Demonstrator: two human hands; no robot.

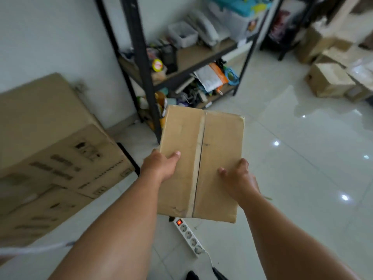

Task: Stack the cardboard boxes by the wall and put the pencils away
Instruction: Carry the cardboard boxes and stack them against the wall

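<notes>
While the person stands over the pale tiled floor (302, 158), the head camera shows a small flat cardboard box (214, 150) carried in the air at the middle of the view, its taped seam running away from the body. The left hand (159, 166) grips the box's left edge, thumb laid on the top face and the fingers hidden beneath. The right hand (238, 178) holds the right edge the same way, thumb on top, fingers (244, 163) curled round the side. At nine o'clock a stack of large printed cartons (50, 150) sits against the white wall (50, 37), one upon another, and that looks to me like where this box belongs. At twelve o'clock a black metal rack (141, 57) holds bins, a telephone and loose clutter; I cannot pick out any pencils among it. At two o'clock loose cardboard boxes (329, 81) lie about, well apart from the wall. Just below the carried box, at six o'clock, a white power strip (188, 235) lies on the tiles with its switch lit red.

To my eye the step in hand is taking this box to the stack. Done well, it means swinging towards nine o'clock, keeping the box level with both grips even, stepping clear of the strip and its cord, then setting it flat and square on the top carton so it does not overhang.
</notes>
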